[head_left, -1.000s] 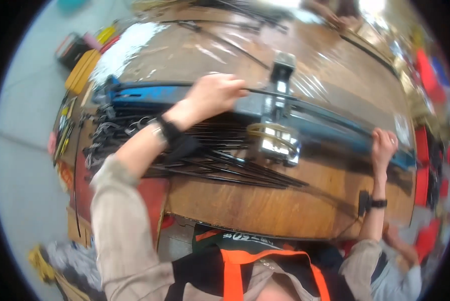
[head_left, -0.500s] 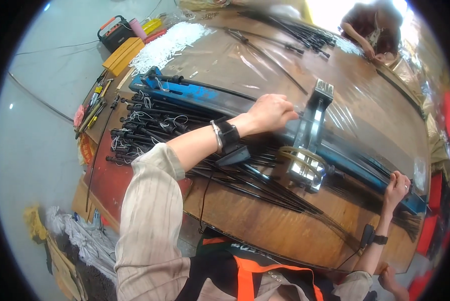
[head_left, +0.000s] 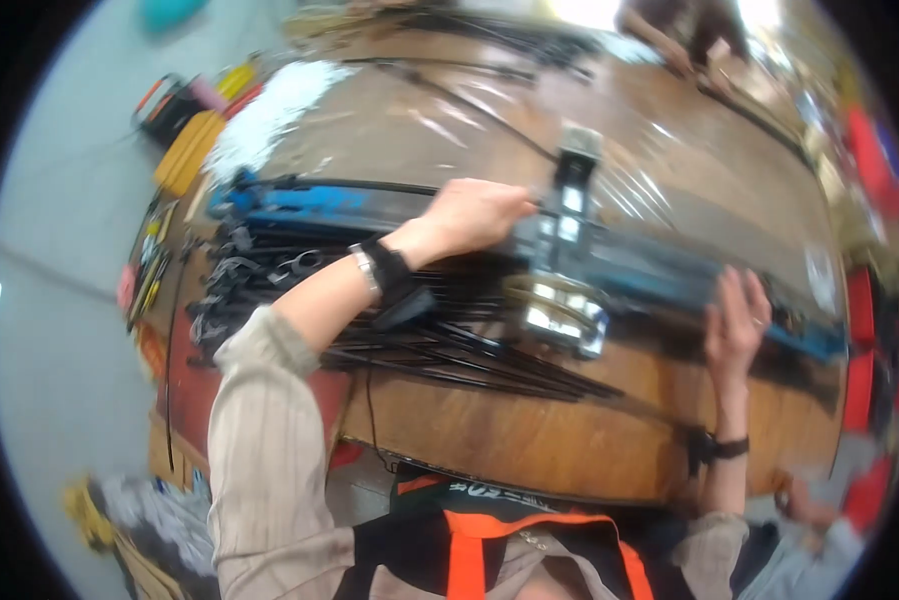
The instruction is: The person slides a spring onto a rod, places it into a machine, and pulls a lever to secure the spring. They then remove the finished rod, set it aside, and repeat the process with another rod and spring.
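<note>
A long blue metal rail (head_left: 304,203) runs across the table, with a thin black rod (head_left: 369,185) lying along it. My left hand (head_left: 474,215) is closed around that rod, just left of an upright metal clamp block (head_left: 574,195). A tan loop (head_left: 529,293) hangs at the block's near end. Over the rail's right part hovers my right hand (head_left: 737,320), its fingers raised and apart, with nothing visible in them. Many black rods with grey wire loops (head_left: 231,272) are piled in front of the rail, partly beneath my left forearm.
White small pieces (head_left: 274,115) form a heap at the far left, beside a yellow box (head_left: 187,152). More black rods (head_left: 514,45) lie at the far side. Another person's hand (head_left: 677,58) is at the far right. Hand tools (head_left: 149,265) lie along the left edge.
My right hand has come off the rail's right end and moved left, opening its fingers. The left hand stays by the clamp block. The whole view has shifted and blurred.
</note>
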Demonstrator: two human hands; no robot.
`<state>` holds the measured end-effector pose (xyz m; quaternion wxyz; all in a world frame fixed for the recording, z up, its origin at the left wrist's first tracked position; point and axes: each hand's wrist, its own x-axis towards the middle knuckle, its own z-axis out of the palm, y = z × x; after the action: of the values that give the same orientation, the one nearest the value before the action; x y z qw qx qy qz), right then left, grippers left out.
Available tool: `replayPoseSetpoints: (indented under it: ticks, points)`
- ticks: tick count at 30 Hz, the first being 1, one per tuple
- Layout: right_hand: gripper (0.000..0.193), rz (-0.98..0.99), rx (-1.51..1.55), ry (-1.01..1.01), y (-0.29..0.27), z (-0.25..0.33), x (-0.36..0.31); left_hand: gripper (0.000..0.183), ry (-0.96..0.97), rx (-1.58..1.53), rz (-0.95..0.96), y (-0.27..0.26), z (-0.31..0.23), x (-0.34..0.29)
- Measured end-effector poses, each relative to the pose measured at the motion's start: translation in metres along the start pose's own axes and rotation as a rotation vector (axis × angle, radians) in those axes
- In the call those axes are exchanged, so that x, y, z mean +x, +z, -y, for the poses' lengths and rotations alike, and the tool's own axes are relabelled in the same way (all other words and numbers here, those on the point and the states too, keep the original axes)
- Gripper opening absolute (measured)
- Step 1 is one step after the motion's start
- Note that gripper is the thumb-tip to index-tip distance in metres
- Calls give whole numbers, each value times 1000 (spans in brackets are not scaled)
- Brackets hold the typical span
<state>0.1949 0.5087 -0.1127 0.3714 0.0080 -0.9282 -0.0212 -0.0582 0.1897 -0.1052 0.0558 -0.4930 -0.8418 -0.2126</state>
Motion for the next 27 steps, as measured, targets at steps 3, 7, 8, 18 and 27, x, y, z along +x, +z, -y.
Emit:
replayPoseSetpoints:
  ticks: [3, 7, 8, 18, 27]
  points:
    - [31, 41, 198, -33, 4, 24, -19, 19, -68, 92, 14, 0, -9, 2]
    - [27, 84, 286, 55, 10, 44, -28, 21, -80, 96, 52, -4, -10, 7]
    - [26, 92, 341, 84, 10, 48, -28, 21, -98, 123, 51, -3, -10, 8]
    - [22, 160, 727, 261, 43, 67, -17, 19, -23, 146, -8, 4, -10, 7]
    - [29, 959, 603, 93, 23, 52, -17, 8, 284, 294, -176, 6, 1, 7]
